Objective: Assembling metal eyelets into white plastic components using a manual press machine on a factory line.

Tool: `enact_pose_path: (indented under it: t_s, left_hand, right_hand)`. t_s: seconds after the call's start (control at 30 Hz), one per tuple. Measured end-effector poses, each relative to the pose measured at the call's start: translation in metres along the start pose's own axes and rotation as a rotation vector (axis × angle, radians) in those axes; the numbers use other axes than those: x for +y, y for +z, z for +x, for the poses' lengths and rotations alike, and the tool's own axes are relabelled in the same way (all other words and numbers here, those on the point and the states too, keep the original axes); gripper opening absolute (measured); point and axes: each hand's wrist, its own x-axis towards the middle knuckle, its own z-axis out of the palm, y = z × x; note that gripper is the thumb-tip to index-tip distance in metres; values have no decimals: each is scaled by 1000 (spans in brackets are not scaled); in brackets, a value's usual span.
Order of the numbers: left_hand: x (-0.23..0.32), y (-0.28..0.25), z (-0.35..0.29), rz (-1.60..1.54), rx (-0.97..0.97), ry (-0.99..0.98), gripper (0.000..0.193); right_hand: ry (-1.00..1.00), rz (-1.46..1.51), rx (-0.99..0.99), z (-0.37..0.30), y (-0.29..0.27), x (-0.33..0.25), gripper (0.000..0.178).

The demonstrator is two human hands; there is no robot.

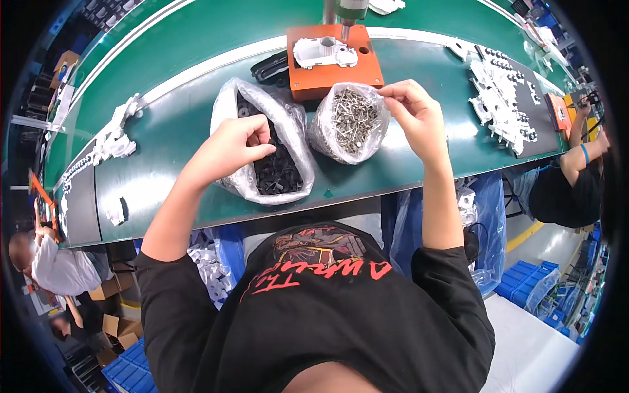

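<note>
My left hand (237,145) reaches into a clear plastic bag of small black plastic parts (275,167) lying on the green work table (170,131), its fingers closed among the parts. My right hand (414,112) hovers at the right rim of a second clear bag full of metal screws (352,121), thumb and forefinger pinched together; whether a screw sits between them is too small to tell. Behind the bags stands an orange fixture block (335,69) holding a white plastic housing (325,52), under a vertical metal tool (347,14).
White plastic parts lie at the table's left (116,139) and on a dark mat at the right (503,105). Another person sits at the right (570,177), another at the lower left (56,265). Blue crates (524,281) stand below the table.
</note>
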Motion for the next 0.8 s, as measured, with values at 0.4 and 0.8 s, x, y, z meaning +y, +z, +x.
enact_pose_path:
  t_s: [0.4,0.8]
  left_hand:
    - [8,-23,29,-168,229,14,9]
    - [45,-44,219,112,126,163,21]
  right_hand:
    - [1,60,29,2,-8,7,13]
    - [153,269,111,25,-16,21,13]
